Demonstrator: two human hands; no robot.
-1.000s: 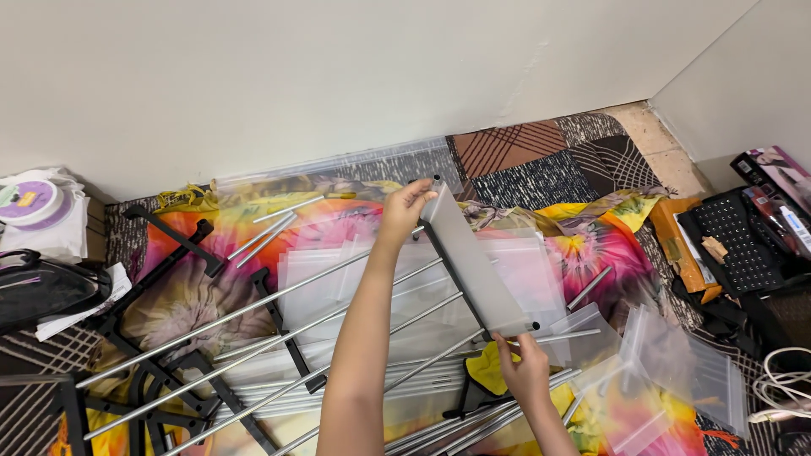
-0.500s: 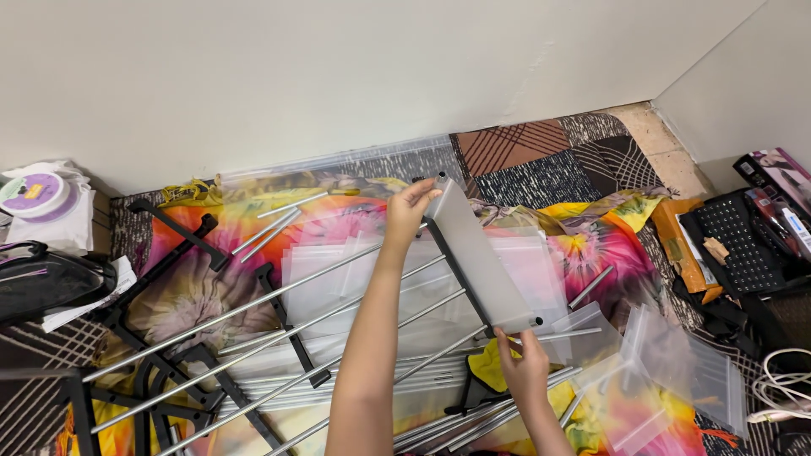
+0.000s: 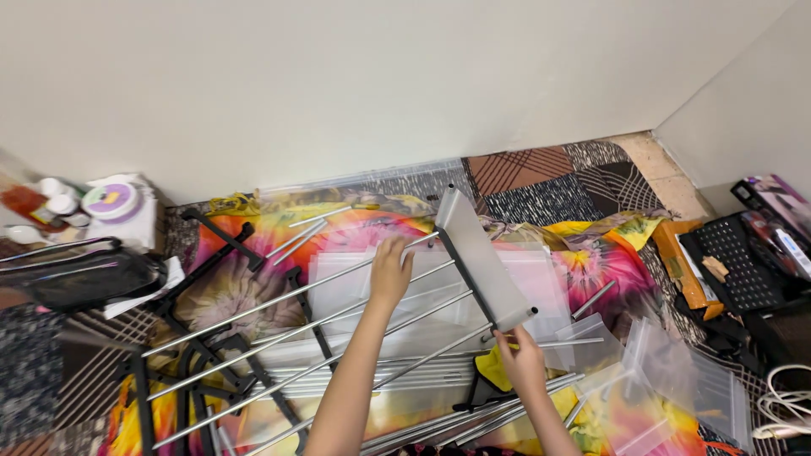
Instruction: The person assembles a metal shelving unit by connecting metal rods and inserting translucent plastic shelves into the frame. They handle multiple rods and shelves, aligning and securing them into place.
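Note:
A long grey panel (image 3: 483, 257) with a black edge stands tilted over a rack of several silver metal rods (image 3: 279, 338). My left hand (image 3: 390, 272) lies on one of those rods, fingers curled over it, just left of the panel. Fingers up, my right hand (image 3: 521, 363) grips the panel's near lower end. Black frame pieces (image 3: 221, 241) hold the rods at the left. Beneath everything lies a bright floral cloth (image 3: 604, 262) on the floor.
Clear plastic bags (image 3: 676, 380) lie at the right. A black bag (image 3: 76, 279) and a white tub with a purple lid (image 3: 114, 203) sit at the left. A black perforated tray (image 3: 735, 270), an orange packet (image 3: 683, 268) and a white cable (image 3: 786, 404) are far right. The wall is close behind.
My left hand has left the panel's far top end and come down to the left onto a rod. The right hand stays at the panel's near end. The view shifted slightly.

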